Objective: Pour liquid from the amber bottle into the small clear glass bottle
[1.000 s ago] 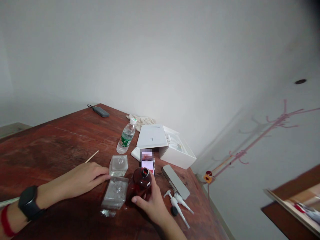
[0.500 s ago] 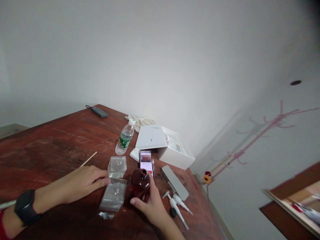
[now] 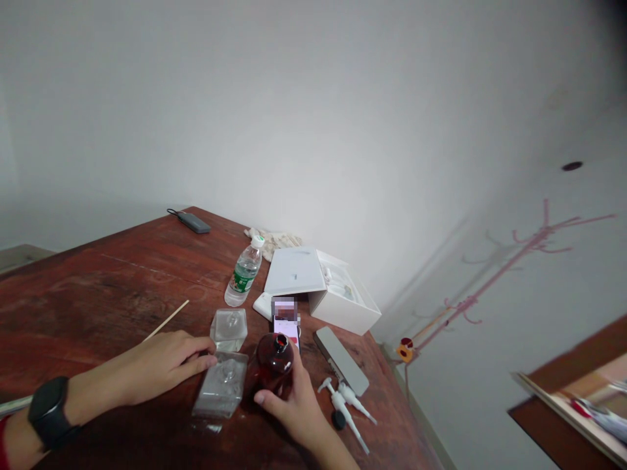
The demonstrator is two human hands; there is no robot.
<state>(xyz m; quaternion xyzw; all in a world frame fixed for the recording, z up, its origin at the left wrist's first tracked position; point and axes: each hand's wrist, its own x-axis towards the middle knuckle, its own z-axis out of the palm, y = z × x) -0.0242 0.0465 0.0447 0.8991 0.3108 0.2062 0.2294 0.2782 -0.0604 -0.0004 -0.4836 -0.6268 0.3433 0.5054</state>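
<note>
My right hand (image 3: 294, 398) is wrapped round a dark amber bottle (image 3: 272, 362) with an uncapped neck, upright on the wooden table. Two clear square bottles (image 3: 220, 385) stand in line just left of it. My left hand (image 3: 179, 359) lies stretched out, its thumb and fingertips at the left side of the clear bottles, by the gap between them. Whether it presses on either one is hard to see. A phone (image 3: 288, 329) with a lit screen is behind the amber bottle. Two white pump heads (image 3: 345, 408) and a black cap (image 3: 338, 420) lie to the right.
A water bottle (image 3: 243, 274) stands behind the clear bottles. An open white box (image 3: 345, 310), a grey flat case (image 3: 341, 362) and a cloth (image 3: 277, 243) are further back. A thin stick (image 3: 169, 318) lies left, a dark device (image 3: 193, 222) at the far corner.
The whole view has shifted slightly. Both hands stay nearly where they were, the right one still round the amber bottle.
</note>
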